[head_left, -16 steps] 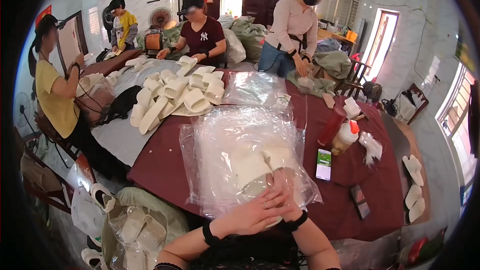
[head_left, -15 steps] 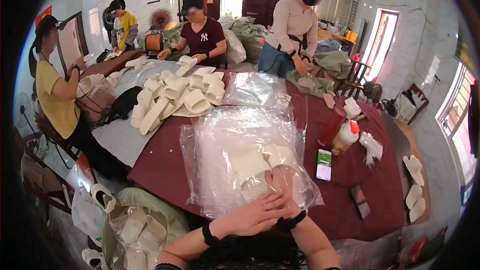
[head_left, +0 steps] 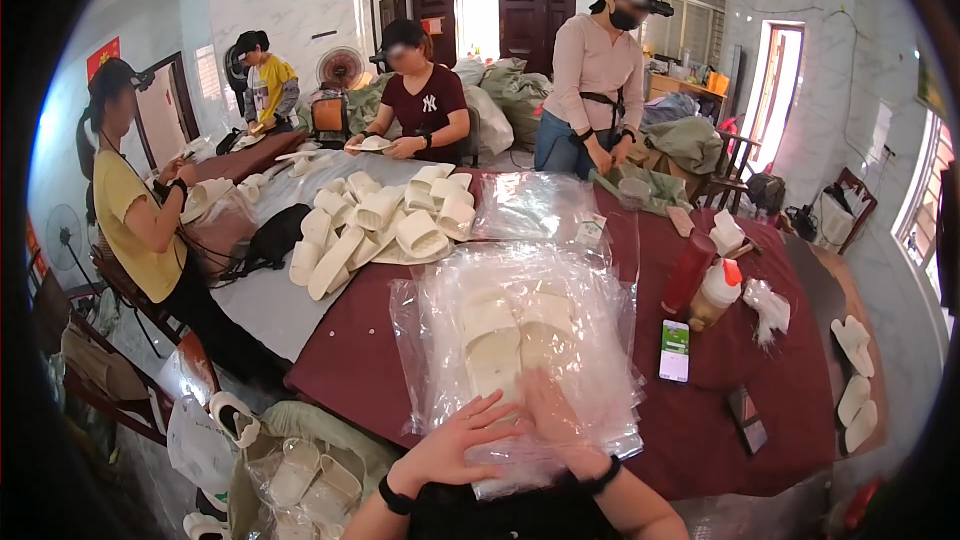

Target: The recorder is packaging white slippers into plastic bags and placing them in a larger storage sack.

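Clear plastic bags (head_left: 520,340) lie stacked on the red tablecloth (head_left: 350,360) at the near edge, with a pair of white slippers (head_left: 505,335) inside the top one. The left hand (head_left: 455,445) rests spread and flat on the stack's near end, gripping nothing, while the right hand (head_left: 550,420) is pushed under the top film, fingers loosely open. A phone (head_left: 674,350) lies just right of the stack

Lower middle: plastic bags (head_left: 520,360) holding slippers (head_left: 495,345) on the table (head_left: 340,360); phone (head_left: 674,351) right of them; slipper pile (head_left: 385,225) upper left.
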The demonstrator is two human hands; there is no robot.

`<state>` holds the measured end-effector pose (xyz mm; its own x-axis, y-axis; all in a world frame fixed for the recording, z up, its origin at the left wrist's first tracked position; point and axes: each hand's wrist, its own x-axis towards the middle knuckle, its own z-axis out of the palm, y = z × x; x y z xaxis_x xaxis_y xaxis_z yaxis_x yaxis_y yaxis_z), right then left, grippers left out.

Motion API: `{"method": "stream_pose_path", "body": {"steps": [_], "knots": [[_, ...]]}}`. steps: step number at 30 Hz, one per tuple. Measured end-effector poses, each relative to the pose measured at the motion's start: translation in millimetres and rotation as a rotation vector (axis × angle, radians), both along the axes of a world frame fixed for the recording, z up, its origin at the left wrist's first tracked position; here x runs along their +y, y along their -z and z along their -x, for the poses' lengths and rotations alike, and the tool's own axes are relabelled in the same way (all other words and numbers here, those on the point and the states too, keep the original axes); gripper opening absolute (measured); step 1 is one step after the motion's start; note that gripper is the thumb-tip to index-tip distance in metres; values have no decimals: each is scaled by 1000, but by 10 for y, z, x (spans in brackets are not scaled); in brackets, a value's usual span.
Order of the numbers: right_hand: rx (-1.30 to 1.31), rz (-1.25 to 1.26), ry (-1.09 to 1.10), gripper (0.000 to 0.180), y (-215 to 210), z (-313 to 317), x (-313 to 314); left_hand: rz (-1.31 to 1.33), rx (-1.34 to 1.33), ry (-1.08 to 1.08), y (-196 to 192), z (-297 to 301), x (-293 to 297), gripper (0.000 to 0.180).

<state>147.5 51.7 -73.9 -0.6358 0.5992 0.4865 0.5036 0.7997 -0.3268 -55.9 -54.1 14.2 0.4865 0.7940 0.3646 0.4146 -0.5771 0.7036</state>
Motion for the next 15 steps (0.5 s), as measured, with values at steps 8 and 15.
{"method": "stream_pose_path", "body": {"steps": [8, 15], "knots": [[165, 215, -383, 22, -1997, -891, -892, 116, -75, -347, 325, 121, 14, 42], [443, -842, -299, 19, -2692, -540, -1007, 82, 262, -330, 537, -31, 147, 40]]}}
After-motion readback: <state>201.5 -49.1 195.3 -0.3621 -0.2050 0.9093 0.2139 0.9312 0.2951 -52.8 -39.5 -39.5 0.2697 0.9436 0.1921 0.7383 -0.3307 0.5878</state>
